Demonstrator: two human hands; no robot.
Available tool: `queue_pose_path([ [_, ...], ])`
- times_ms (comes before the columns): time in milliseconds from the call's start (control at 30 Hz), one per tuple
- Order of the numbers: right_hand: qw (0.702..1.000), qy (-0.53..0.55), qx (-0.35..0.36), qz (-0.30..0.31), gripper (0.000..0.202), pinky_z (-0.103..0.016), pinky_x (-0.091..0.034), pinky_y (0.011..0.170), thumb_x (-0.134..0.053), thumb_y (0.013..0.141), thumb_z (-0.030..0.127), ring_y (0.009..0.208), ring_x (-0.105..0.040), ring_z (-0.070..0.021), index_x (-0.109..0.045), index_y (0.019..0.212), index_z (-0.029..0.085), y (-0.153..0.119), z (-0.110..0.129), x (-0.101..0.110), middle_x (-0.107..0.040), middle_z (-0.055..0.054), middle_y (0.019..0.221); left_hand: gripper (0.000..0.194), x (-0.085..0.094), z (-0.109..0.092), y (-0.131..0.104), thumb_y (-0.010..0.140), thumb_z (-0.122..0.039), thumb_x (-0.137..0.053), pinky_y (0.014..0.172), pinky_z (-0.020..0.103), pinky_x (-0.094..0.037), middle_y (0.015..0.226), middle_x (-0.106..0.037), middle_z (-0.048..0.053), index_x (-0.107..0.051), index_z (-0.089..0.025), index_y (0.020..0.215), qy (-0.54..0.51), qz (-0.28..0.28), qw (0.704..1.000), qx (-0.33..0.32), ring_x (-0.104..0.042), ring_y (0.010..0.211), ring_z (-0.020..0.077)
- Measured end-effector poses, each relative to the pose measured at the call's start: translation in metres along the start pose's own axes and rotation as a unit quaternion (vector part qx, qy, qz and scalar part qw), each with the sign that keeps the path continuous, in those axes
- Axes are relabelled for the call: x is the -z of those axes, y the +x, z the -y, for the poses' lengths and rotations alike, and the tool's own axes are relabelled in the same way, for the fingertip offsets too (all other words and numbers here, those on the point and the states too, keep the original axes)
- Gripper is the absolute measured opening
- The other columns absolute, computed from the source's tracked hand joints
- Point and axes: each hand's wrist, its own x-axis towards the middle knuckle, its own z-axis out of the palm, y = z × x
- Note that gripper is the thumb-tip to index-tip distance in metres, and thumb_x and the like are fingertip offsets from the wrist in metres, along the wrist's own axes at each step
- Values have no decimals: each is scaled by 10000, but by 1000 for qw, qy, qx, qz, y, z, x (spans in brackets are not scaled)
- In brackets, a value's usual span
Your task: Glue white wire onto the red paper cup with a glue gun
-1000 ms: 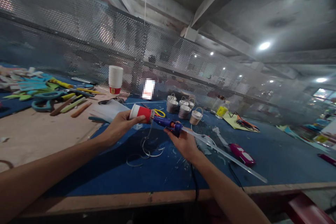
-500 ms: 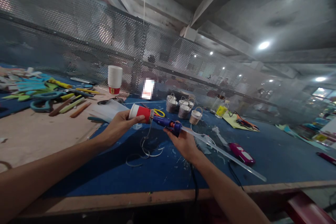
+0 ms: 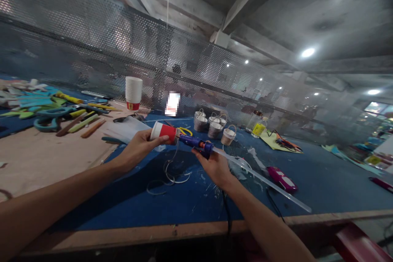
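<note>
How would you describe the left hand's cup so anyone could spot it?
Start at the blue tabletop and find the left hand above it. It holds a red-and-white cup by the tip of the purple glue gun. Unlike the upright stack of cups behind, it is tipped sideways.

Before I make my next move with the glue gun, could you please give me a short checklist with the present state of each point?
1. Paper cup held: ok, the left hand grips it, tilted onto its side.
2. Glue gun held: ok, in the right hand, nozzle end toward the cup's red end.
3. Nozzle touching the cup: cannot tell, the two overlap in this view.
4. Glue stick in place: ok, a long clear length sticks out of the gun's rear.
5. Area under the cup free of loose string: not ok, it lies curled on the blue table.
6. Gun hot: cannot tell.
</note>
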Motion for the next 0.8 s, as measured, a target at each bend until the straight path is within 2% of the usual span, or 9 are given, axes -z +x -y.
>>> queue_pose_path([
  [167, 1000, -3, -3, -10, 347, -277, -482, 644, -555, 911, 537, 723, -695, -230, -663, 903, 207, 0, -3, -2, -719, -51, 763, 273, 1, 2, 1, 795, -429, -713, 801, 361, -510, 918, -785, 69, -761, -190, 918, 11, -9, 1000, -3, -692, 858, 255],
  [467, 1000, -2, -2, -6, 339, -276, -493, 653, -577, 899, 536, 710, -695, -226, -654, 881, 207, -1, -1, -1, -713, -48, 746, 311, 0, -3, -1, 826, -443, -685, 916, 402, -487, 980, -788, 92, -761, -169, 951, 3, 9, 1000, -6, -692, 971, 283],
  [800, 1000, 8, 3, 3, 284, -277, -510, 679, -603, 892, 484, 738, -699, -221, -671, 920, 209, 0, -4, -5, -731, -44, 780, 325, 2, 3, 0, 826, -433, -692, 892, 396, -492, 986, -783, 97, -748, -149, 976, -7, 11, 1000, -9, -686, 942, 275],
])
